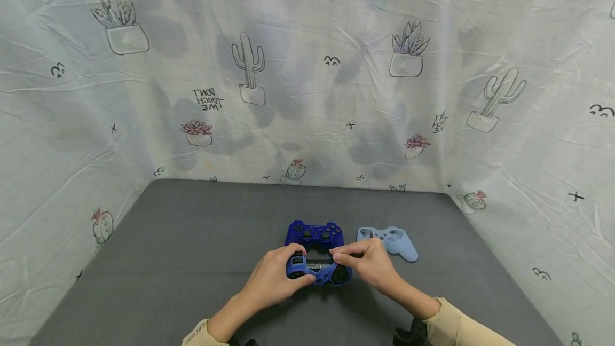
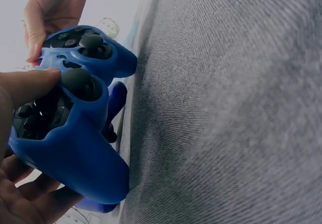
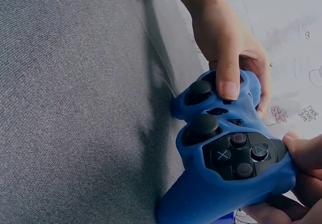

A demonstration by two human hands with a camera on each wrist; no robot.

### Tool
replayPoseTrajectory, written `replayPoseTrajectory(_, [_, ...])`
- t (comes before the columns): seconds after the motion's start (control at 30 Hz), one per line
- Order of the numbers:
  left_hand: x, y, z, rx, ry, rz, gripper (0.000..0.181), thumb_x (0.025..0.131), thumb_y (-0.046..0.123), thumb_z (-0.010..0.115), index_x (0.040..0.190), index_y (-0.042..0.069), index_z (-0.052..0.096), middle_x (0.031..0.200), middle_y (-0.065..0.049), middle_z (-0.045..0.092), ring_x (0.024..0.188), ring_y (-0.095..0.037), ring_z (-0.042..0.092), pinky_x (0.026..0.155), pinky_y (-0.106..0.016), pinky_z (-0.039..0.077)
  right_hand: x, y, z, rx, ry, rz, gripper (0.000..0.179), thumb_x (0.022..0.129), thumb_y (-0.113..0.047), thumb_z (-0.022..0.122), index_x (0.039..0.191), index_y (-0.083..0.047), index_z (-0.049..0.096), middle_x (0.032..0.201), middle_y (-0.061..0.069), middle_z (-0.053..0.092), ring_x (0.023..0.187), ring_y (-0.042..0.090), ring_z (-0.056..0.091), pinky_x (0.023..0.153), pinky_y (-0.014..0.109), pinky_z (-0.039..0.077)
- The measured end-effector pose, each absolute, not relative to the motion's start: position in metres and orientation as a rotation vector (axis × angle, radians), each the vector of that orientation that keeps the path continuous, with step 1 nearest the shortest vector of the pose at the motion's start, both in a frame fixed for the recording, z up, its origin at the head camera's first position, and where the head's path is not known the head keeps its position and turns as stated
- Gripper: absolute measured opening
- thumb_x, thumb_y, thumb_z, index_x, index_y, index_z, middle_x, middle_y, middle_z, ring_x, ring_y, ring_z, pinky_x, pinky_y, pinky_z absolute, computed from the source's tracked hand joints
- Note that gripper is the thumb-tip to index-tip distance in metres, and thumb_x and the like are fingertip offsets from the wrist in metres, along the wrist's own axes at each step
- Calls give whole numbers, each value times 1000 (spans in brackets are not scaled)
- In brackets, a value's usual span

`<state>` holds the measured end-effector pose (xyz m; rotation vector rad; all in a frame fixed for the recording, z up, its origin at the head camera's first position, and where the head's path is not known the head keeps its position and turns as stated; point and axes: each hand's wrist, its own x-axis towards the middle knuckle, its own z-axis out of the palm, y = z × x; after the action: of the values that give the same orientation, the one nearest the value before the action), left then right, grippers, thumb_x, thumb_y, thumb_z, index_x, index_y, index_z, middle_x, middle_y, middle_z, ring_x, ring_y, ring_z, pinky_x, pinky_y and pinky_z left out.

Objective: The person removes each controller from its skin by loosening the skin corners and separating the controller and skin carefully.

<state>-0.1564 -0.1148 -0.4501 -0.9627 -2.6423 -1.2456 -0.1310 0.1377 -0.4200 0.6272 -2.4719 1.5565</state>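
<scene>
A black game controller (image 3: 244,170) sits inside a blue silicone cover (image 1: 324,277), tilted just above the table. My left hand (image 1: 275,274) grips its left side, thumb on the front near a stick and fingers behind, as the left wrist view shows. At the far right edge, my right hand (image 1: 369,264) pinches the cover's rim between thumb and fingers, beside the symbol buttons (image 3: 259,152). Buttons and both thumbsticks (image 3: 204,125) poke through the cover's openings. Directly behind it lies a dark blue controller (image 1: 314,230), its lower part hidden.
A light blue silicone cover (image 1: 401,244) lies to the right of the dark blue controller, partly behind my right hand. The grey cloth-topped table (image 1: 202,239) is bordered by a white curtain (image 1: 307,122) printed with cacti. A black strap (image 1: 412,331) circles my right wrist.
</scene>
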Motion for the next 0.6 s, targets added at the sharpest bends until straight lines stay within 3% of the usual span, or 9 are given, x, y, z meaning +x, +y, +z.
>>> replayPoseTrajectory(0.23, [-156, -114, -450, -920, -2661, -1223, 49, 80, 54, 77, 116, 24, 61, 85, 11, 57, 62, -7, 49, 51, -25, 41, -134, 138, -422, 610, -2481, 1584, 12, 87, -10, 75, 96, -2, 78, 99, 4, 74, 89, 18, 70, 71, 32, 57])
replayPoseTrajectory(0.37, [-156, -114, -450, -953, -2613, -1155, 51, 82, 53, 75, 122, 23, 63, 103, 6, 66, 83, -10, 61, 64, -32, 50, -136, 139, -423, 633, -2468, 1586, 19, 88, -18, 75, 97, -2, 78, 99, 0, 74, 89, 17, 70, 71, 33, 57])
replayPoseTrajectory(0.47, [-157, -114, -450, -1001, -2575, -1127, 48, 84, 52, 74, 122, 23, 66, 114, 6, 66, 97, -11, 61, 76, -37, 52, -136, 140, -422, 642, -2475, 1579, 17, 88, -19, 75, 97, -5, 79, 99, 0, 74, 87, 17, 71, 69, 33, 57])
replayPoseTrajectory(0.6, [-158, -114, -448, -1052, -2572, -1139, 36, 84, 49, 76, 112, 30, 66, 102, 14, 64, 83, -7, 58, 67, -31, 48, -134, 141, -420, 656, -2516, 1543, 12, 88, -19, 76, 97, -11, 80, 99, -1, 74, 81, 16, 71, 63, 33, 57])
